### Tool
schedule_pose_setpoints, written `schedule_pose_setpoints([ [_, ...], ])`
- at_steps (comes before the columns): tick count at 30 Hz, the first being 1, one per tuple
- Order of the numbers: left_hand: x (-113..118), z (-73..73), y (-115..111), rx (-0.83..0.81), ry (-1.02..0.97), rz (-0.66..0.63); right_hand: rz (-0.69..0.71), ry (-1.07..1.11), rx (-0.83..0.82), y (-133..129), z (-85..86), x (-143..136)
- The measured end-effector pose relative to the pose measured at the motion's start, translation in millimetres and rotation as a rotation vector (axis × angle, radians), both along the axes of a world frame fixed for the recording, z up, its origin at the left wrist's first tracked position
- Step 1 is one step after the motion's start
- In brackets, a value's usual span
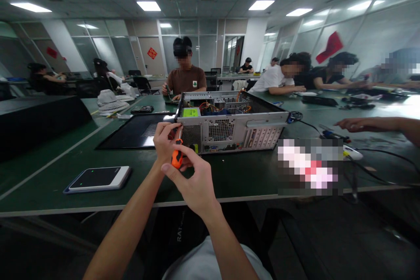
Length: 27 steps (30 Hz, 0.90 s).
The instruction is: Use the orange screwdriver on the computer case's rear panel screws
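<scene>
An orange-and-black screwdriver is in my right hand, held between thumb and fingers with its shaft pointing up. Its tip is by the rear left corner of an open desktop computer case, which lies on its side with its back panel facing me. Close around the shaft and that corner, the fingers of my left hand are bent together; what they pinch is hidden. Inside the case show a power supply with a green label and several coloured cables.
A black side panel lies left of the case. Nearer me is a white-edged device with a dark top. White fans stand farther back. A co-worker's hand reaches in at right, above cables and a blurred patch. Someone sits opposite.
</scene>
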<state>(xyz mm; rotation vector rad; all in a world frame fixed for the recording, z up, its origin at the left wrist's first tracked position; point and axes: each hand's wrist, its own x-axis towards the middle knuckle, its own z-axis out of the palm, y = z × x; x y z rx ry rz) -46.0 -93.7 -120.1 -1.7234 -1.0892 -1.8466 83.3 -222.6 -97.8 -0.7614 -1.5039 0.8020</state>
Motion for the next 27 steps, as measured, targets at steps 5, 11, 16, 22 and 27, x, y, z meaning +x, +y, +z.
schedule_pose_setpoints([
  [5,0.0,-0.1,-1.4,-0.038,-0.012,-0.013,-0.016,0.017,-0.016,-1.6,1.6,-2.5],
  [11,0.8,-0.9,0.0,-0.067,-0.021,0.001,0.004,0.062,-0.062,0.6,-3.0,-6.7],
  [16,2.5,1.0,-3.3,-0.103,-0.044,-0.019,0.075,0.181,-0.080,3.0,-7.3,-9.9],
  [22,-4.5,19.7,-1.4,-0.142,-0.201,-0.018,0.124,0.202,0.007,5.8,-12.7,-6.4],
  [27,-13.6,66.6,32.7,-0.298,-0.071,-0.036,-0.102,0.101,0.204,6.2,-11.6,-6.1],
])
